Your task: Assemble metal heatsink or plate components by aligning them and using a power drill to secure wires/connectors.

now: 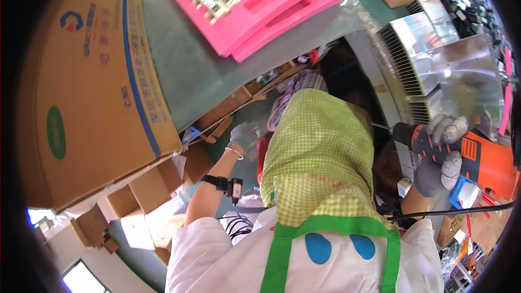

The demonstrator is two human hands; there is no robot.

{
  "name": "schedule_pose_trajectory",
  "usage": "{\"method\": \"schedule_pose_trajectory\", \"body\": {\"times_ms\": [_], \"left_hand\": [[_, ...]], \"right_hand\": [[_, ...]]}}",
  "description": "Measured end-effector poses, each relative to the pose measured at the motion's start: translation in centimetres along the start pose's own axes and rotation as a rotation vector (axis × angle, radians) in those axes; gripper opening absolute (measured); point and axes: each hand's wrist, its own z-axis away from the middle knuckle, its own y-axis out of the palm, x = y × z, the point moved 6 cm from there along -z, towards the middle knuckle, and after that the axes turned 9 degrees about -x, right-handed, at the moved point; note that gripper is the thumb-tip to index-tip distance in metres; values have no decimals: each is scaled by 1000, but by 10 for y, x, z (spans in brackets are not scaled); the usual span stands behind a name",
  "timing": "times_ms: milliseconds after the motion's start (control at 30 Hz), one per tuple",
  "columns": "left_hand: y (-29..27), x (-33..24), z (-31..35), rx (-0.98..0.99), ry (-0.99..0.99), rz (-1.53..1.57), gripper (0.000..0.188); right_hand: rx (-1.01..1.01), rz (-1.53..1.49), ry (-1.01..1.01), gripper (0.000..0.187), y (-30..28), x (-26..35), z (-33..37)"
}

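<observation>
Orange power tool gripped in the right hand's fingers.
Left hand lies outside the tabletop's edge, finger spread indeterminable; green surface separates carton from pink trays.

Noted across upper middle: worktable, dull green top, front edge slanting up rightward. Lower left: green-grey floor, softly lit; near the corner, bright rectangular panel, dark-edged, window or screen not determinable.

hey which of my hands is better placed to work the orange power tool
Probably the right: your right hand is wrapped around the orange power tool, while your left hand is beside the checked apron, away from it.
</observation>
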Motion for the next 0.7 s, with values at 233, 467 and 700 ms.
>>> {"method": "schedule_pose_trajectory", "body": {"times_ms": [233,467,700], "left_hand": [[76,115,49,218,-199,70,25],[100,190,59,116,-361,108,28],[87,271,36,-141,-376,-88,33]], "right_hand": [[132,-74,177,41,-7,-27,28],[49,-203,318,78,13,-60,82],[-9,-125,548,65,20,-92,112]]}}
